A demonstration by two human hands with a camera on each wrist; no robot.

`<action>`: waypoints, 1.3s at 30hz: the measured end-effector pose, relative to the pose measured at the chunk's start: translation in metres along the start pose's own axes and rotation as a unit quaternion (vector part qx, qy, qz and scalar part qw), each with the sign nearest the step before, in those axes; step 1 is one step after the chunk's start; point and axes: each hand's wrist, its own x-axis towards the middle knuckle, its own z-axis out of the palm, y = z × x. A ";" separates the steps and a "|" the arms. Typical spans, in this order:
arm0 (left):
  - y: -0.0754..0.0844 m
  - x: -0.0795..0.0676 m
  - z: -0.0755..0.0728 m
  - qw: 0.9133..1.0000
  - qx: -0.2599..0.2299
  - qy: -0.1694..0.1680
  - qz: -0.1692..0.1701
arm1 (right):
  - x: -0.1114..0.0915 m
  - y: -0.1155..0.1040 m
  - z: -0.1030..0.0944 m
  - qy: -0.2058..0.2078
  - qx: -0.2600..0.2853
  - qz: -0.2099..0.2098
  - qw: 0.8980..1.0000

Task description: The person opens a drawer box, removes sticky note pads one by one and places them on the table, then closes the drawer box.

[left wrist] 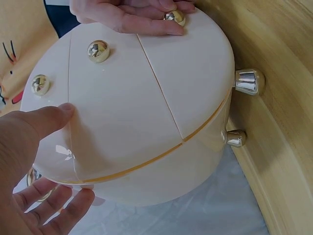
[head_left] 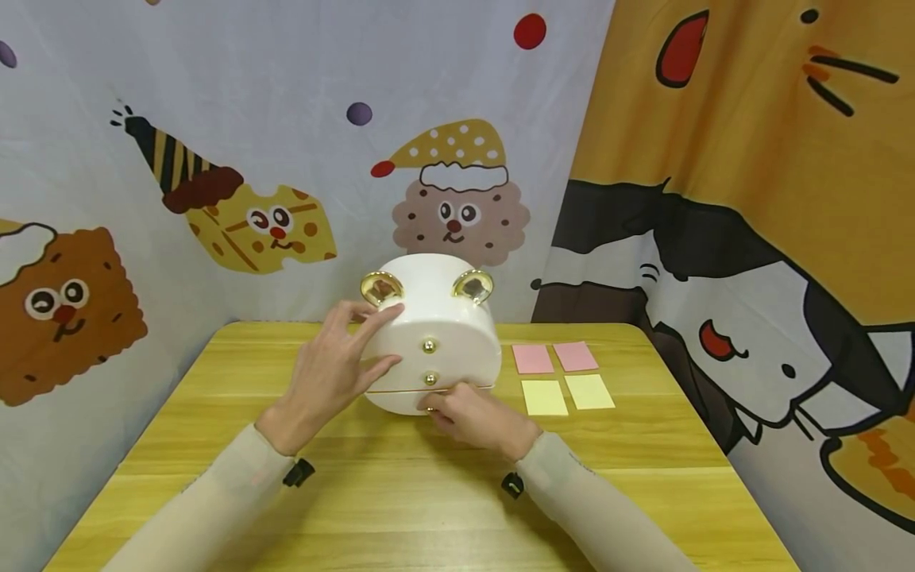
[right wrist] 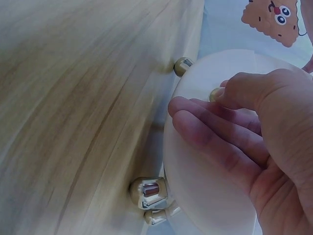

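Note:
A white rounded drawer box [head_left: 436, 326] with two gold ears stands on the table. Three gold knobs run down its front. At the box's left side, my left hand [head_left: 332, 361] steadies it: the thumb [left wrist: 54, 120] rests on the front face, the other fingers at the curved side. Low on the front, my right hand [head_left: 475, 417] pinches the bottom knob [right wrist: 215, 94] between thumb and fingers. Its other fingers lie against the lower drawer front [left wrist: 195, 63]. A thin orange line edges the front face in the left wrist view.
Two pink sticky notes [head_left: 532, 359] and two yellow sticky notes [head_left: 545, 398] lie right of the box on the wooden table [head_left: 429, 508]. Printed cartoon curtains [head_left: 300, 95] hang behind and beside the table. Shiny feet [left wrist: 249, 82] show under the box.

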 end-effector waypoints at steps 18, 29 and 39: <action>-0.001 0.000 0.001 1.000 0.002 0.003 0.004 | 0.004 0.003 0.001 -0.001 0.014 -0.002 1.000; -0.001 -0.002 0.002 1.000 0.009 0.009 0.006 | 0.007 0.003 -0.001 0.001 0.030 -0.005 1.000; 0.000 -0.002 0.002 1.000 0.013 0.007 0.004 | 0.006 0.001 -0.003 -0.002 0.028 0.000 1.000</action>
